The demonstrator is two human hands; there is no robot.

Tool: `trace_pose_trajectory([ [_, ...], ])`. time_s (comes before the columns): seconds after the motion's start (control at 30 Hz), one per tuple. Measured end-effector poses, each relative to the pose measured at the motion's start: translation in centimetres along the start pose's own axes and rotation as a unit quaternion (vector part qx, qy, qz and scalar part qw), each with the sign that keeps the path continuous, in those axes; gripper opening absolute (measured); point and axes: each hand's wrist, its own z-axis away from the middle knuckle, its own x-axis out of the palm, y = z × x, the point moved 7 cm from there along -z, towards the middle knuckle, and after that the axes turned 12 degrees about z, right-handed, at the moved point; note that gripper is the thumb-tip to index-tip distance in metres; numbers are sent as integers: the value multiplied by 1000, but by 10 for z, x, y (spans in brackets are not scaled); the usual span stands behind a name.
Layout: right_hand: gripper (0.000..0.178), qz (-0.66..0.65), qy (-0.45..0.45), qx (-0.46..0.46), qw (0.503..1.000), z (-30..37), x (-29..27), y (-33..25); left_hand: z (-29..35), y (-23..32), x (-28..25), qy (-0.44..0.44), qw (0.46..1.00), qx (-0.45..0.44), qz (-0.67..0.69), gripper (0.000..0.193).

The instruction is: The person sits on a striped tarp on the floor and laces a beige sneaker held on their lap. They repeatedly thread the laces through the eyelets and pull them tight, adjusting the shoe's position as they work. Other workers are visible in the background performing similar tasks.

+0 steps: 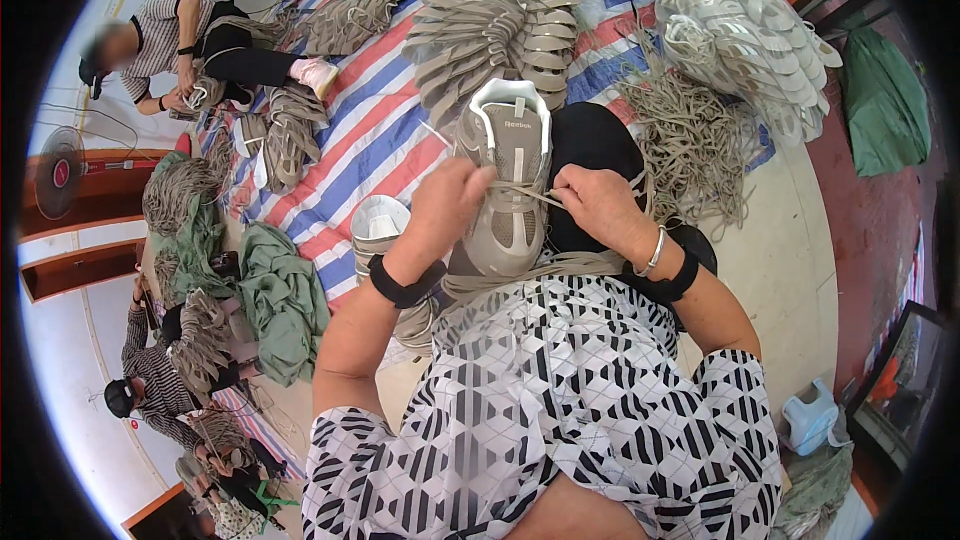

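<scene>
Beige sneaker (508, 180) stands toe-down on person's lap, over black cloth (590, 140). L hand (447, 202) & R hand (597, 202) both w/ fingers pinching its beige lace (525, 195) across the tongue. Loose laces (690, 140) piled on striped mat (370, 130) toward far right edge.

— What have you got there?
— A grey sneaker (508, 180) on my lap; my left hand (445, 205) and right hand (598, 205) each pinch its beige lace (520, 195).
— And around you?
— Piled laces (690, 140) on the striped mat (370, 130).
</scene>
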Motion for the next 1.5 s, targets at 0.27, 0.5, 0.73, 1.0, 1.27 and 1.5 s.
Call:
trace_pose_trajectory([
  [0.27,10,-72,19,56,996,-6,1,8,16,1,-19,188,953,87,223,24],
  [0.5,9,65,65,-53,994,-4,2,-14,14,-32,20,-31,813,-91,574,22],
  [0.73,8,-218,-139,137,956,-14,20,-1,20,-29,9,57,959,-5,278,24],
  [1.0,8,-329,-192,133,915,-11,23,3,8,-29,10,16,951,-23,308,20],
  [1.27,7,-321,-201,141,915,-13,19,2,-2,-25,4,-13,966,-67,249,15],
  [1.5,14,109,113,-180,971,-21,-31,-37,-7,39,-7,-23,957,177,-227,11],
])
